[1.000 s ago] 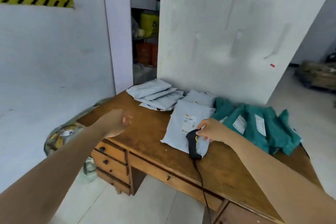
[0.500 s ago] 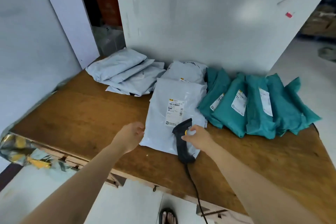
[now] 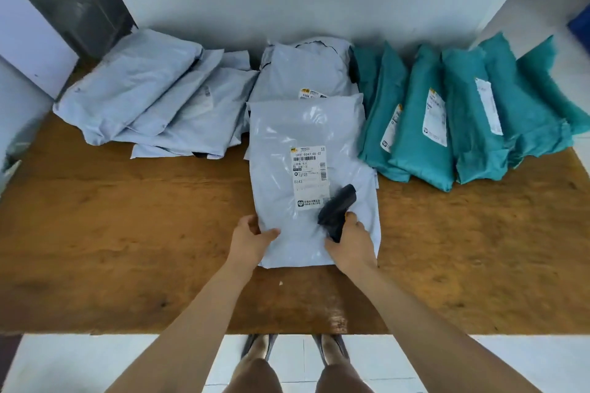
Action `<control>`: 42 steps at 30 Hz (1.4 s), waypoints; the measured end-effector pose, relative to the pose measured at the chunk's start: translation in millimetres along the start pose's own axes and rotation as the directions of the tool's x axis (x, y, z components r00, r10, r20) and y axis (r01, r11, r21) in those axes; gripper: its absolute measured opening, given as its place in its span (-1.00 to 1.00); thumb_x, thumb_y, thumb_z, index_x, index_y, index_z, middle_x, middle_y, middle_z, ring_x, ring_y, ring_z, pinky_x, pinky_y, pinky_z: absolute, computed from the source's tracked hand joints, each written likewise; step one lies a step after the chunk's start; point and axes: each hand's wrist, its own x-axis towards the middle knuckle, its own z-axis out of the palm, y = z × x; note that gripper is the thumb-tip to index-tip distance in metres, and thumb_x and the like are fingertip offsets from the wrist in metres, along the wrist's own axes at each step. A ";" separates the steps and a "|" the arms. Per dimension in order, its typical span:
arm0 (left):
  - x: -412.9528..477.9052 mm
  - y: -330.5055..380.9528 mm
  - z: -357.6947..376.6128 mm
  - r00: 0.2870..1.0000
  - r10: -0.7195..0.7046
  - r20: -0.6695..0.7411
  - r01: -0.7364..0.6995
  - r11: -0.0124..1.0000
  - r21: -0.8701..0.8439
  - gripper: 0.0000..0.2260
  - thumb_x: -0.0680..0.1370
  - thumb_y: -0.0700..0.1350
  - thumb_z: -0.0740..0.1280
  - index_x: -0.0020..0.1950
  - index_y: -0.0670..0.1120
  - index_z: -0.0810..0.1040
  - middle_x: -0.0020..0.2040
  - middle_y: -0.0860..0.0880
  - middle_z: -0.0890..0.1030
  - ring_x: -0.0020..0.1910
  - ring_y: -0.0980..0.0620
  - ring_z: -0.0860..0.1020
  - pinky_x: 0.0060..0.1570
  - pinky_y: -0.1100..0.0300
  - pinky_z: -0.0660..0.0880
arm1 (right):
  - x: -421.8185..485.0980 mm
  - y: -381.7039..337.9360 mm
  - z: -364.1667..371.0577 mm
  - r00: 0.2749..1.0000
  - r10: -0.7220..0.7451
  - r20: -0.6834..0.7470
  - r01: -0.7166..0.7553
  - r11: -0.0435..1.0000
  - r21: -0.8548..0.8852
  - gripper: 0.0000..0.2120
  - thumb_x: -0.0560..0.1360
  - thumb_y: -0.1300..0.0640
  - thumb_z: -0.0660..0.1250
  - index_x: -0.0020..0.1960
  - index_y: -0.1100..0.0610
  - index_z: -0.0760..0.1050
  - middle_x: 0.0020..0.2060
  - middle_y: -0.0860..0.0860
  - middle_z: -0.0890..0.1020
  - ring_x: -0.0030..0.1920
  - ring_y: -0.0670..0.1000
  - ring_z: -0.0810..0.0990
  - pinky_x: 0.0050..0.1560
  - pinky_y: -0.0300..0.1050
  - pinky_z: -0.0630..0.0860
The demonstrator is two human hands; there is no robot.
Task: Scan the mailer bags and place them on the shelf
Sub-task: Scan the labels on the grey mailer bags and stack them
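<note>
my feet (image 3: 329, 348) on floor tiles under desk (image 3: 127, 249) edge. left hand (image 3: 250, 241), grip pinching near-left corner of grey mailer (image 3: 306, 137) lying flat mid-desk. right hand (image 3: 351, 244), grip clenched round black scanner (image 3: 336, 210), nose over mailer label (image 3: 309, 174). beyond: grey bag pile (image 3: 153, 96) far left, teal bags (image 3: 463, 118) far right against wall.

The person has two long bare arms (image 3: 198, 313) with no sleeves, bare knees (image 3: 255, 375), and dark flat slippers (image 3: 259, 344).
</note>
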 end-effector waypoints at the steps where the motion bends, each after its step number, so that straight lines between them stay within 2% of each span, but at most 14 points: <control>1: 3.2 0.0 0.3 1.000 -0.009 0.000 0.009 1.000 -0.001 -0.44 0.42 -0.15 0.48 0.36 -0.19 0.36 0.23 -0.11 0.53 0.17 -0.11 0.54 0.19 -0.04 0.51 | -0.2 -1.5 -2.8 1.000 0.023 0.003 -0.023 0.996 0.082 -0.58 0.49 0.09 0.31 0.27 0.21 0.30 0.09 0.15 0.54 0.09 0.17 0.55 -0.03 -0.03 0.49; 3: 8.2 1.8 -0.5 1.000 -0.020 -0.006 0.020 1.000 -0.005 -0.45 0.42 -0.14 0.49 0.34 -0.20 0.38 0.22 -0.13 0.54 0.16 -0.12 0.55 0.19 -0.04 0.51 | -5.3 -8.0 -11.6 0.995 0.092 0.026 -0.095 0.933 0.348 -0.77 0.49 0.15 0.30 0.12 0.15 0.36 -0.10 0.07 0.56 -0.12 0.06 0.55 -0.19 -0.09 0.45; 5: 13.0 2.3 -2.3 1.000 -0.013 -0.008 0.013 1.000 -0.004 -0.51 0.42 -0.15 0.49 0.29 -0.21 0.43 0.20 -0.15 0.56 0.14 -0.13 0.56 0.18 -0.07 0.52 | -14.1 -17.0 -20.6 0.989 0.133 0.067 -0.146 0.793 0.592 -0.89 0.46 0.27 0.26 -0.05 0.12 0.40 -0.31 0.05 0.49 -0.35 0.00 0.45 -0.34 -0.19 0.37; 7: 17.3 0.7 -4.5 1.000 0.003 0.004 -0.003 1.000 0.003 -0.58 0.43 -0.18 0.48 0.23 -0.21 0.47 0.16 -0.16 0.59 0.10 -0.13 0.58 0.16 -0.08 0.53 | -21.9 -24.2 -25.9 0.991 0.104 0.082 -0.132 0.728 0.672 -0.88 0.43 0.33 0.31 -0.17 0.17 0.40 -0.43 0.12 0.41 -0.47 0.02 0.36 -0.43 -0.18 0.35; 10: 17.4 0.4 -6.3 0.999 0.032 0.016 -0.033 0.999 0.033 -0.64 0.46 -0.22 0.44 0.22 -0.20 0.47 0.10 -0.09 0.57 0.01 -0.06 0.55 0.08 0.04 0.54 | -33.0 -37.4 -29.0 0.992 0.043 0.122 -0.112 0.754 0.647 -0.85 0.40 0.31 0.41 -0.21 0.26 0.42 -0.47 0.15 0.38 -0.54 0.01 0.34 -0.48 -0.20 0.36; 16: 15.9 -7.5 -5.3 0.995 0.093 -0.038 -0.088 0.990 0.113 -0.66 0.47 -0.16 0.43 0.21 -0.16 0.49 0.12 -0.08 0.59 -0.05 0.02 0.52 -0.06 0.16 0.50 | -40.7 -53.9 -37.3 0.987 0.040 0.155 -0.129 0.773 0.621 -0.91 0.38 0.34 0.34 -0.14 0.37 0.50 -0.48 0.16 0.41 -0.54 0.00 0.36 -0.45 -0.21 0.38; 19: 16.2 -8.8 -5.0 0.995 0.085 -0.048 -0.079 0.990 0.121 -0.64 0.47 -0.14 0.43 0.23 -0.15 0.49 0.15 -0.08 0.59 0.04 -0.04 0.56 0.03 0.09 0.53 | -37.8 -57.6 -38.7 0.991 0.050 0.127 -0.118 0.787 0.606 -0.88 0.35 0.34 0.31 -0.16 0.41 0.49 -0.47 0.17 0.38 -0.49 0.06 0.34 -0.44 -0.19 0.35; 22: 15.7 -8.1 -3.8 0.996 0.073 -0.057 -0.065 0.990 0.128 -0.62 0.47 -0.13 0.43 0.25 -0.14 0.48 0.18 -0.09 0.59 0.12 -0.10 0.57 0.11 0.00 0.55 | -36.4 -60.4 -37.8 0.990 0.060 0.126 -0.123 0.805 0.581 -0.91 0.35 0.33 0.30 -0.18 0.36 0.50 -0.42 0.18 0.37 -0.41 0.11 0.34 -0.40 -0.16 0.35; 26: 15.4 -8.2 -2.9 0.996 0.067 -0.064 -0.059 0.991 0.122 -0.64 0.46 -0.12 0.44 0.23 -0.13 0.49 0.17 -0.09 0.59 0.10 -0.10 0.58 0.10 0.00 0.56 | -34.9 -60.7 -37.5 0.988 0.054 0.144 -0.128 0.806 0.578 -0.96 0.37 0.33 0.30 -0.19 0.31 0.49 -0.41 0.19 0.38 -0.40 0.11 0.34 -0.41 -0.19 0.36; 31: 16.0 -7.6 -1.5 0.994 0.079 -0.071 -0.069 0.989 0.129 -0.68 0.47 -0.12 0.43 0.19 -0.11 0.50 0.15 -0.08 0.60 0.04 -0.04 0.57 0.06 0.06 0.54 | -34.8 -60.3 -42.1 0.983 0.055 0.173 -0.147 0.802 0.580 -0.91 0.39 0.31 0.32 -0.26 0.26 0.43 -0.48 0.15 0.41 -0.50 0.01 0.37 -0.48 -0.26 0.40; 36: 16.3 -8.9 -1.9 0.994 0.082 -0.072 -0.073 0.990 0.119 -0.68 0.47 -0.14 0.43 0.20 -0.13 0.50 0.15 -0.08 0.60 0.02 -0.04 0.57 0.03 0.07 0.54 | -35.3 -60.2 -45.7 0.977 0.069 0.203 -0.183 0.765 0.618 -0.90 0.38 0.31 0.32 -0.29 0.26 0.43 -0.55 0.11 0.41 -0.59 -0.02 0.36 -0.44 -0.22 0.39; 42: 17.4 -10.1 -0.9 0.993 0.092 -0.071 -0.085 0.991 0.100 -0.74 0.47 -0.15 0.43 0.13 -0.10 0.50 0.03 -0.02 0.57 -0.09 0.03 0.53 -0.10 0.19 0.49 | -35.9 -63.6 -48.7 0.971 0.081 0.223 -0.208 0.741 0.638 -0.84 0.39 0.31 0.33 -0.34 0.24 0.43 -0.58 0.07 0.42 -0.60 -0.02 0.38 -0.42 -0.22 0.41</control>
